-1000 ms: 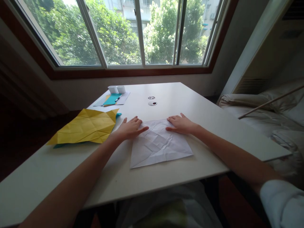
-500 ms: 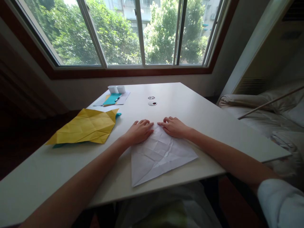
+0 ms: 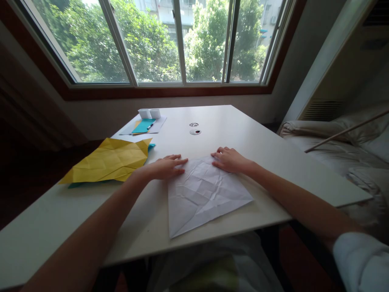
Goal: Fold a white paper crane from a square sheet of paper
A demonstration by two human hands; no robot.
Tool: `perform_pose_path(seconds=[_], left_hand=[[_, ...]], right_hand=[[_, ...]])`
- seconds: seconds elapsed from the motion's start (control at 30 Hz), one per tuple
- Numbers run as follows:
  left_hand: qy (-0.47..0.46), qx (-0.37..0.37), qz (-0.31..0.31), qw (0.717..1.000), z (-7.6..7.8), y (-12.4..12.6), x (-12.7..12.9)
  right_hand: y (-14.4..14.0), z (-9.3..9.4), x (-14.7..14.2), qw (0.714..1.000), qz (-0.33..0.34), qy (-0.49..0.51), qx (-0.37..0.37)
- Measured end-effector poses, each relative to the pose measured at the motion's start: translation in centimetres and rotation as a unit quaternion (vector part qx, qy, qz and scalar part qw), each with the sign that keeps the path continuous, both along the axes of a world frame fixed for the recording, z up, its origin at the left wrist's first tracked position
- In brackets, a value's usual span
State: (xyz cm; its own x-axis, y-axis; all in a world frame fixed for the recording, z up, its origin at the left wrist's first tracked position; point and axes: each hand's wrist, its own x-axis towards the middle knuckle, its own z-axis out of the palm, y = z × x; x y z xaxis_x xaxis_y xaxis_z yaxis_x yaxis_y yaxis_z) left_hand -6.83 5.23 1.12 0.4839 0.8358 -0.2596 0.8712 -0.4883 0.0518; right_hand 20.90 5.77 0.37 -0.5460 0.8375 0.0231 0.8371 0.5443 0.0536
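A creased sheet of white paper (image 3: 206, 194) lies on the white table in front of me, one corner close to the near edge. My left hand (image 3: 167, 167) rests at its far left edge, fingers stretched out and apart. On the far right edge lies my right hand (image 3: 229, 159), its fingertips on the paper and its fingers loosely spread. Neither hand grips the sheet. Fold lines cross the middle of the paper, and a folded strip runs along its near right side.
Left of the paper lies a creased yellow sheet (image 3: 112, 160) over a teal one. Farther back are small white folded paper boxes (image 3: 149, 113), a teal sheet (image 3: 144, 126) and a pen (image 3: 151, 125). A round cable hole cover (image 3: 195, 132) sits mid-table (image 3: 258, 162).
My hands have moved apart along the far edge of the paper, the left one to the left and the right one slightly right. More of the far edge now shows between them.
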Motion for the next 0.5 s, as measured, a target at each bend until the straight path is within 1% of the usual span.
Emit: perform_pose_path(seconds=[0.13,0.3,0.5], left_hand=[[0.000,-0.009,0.021,1.000,0.7,0.0,-0.9],[0.001,0.005,0.018,1.000,1.4,0.2,-1.8],[0.019,0.032,0.100,0.994,2.1,0.2,-2.5]], right_hand=[[0.1,0.0,0.0,1.000,-0.006,-0.002,-0.003],[0.1,-0.3,0.0,1.000,-0.006,-0.001,0.023],[0.1,-0.6,0.1,0.999,-0.001,0.003,0.038]])
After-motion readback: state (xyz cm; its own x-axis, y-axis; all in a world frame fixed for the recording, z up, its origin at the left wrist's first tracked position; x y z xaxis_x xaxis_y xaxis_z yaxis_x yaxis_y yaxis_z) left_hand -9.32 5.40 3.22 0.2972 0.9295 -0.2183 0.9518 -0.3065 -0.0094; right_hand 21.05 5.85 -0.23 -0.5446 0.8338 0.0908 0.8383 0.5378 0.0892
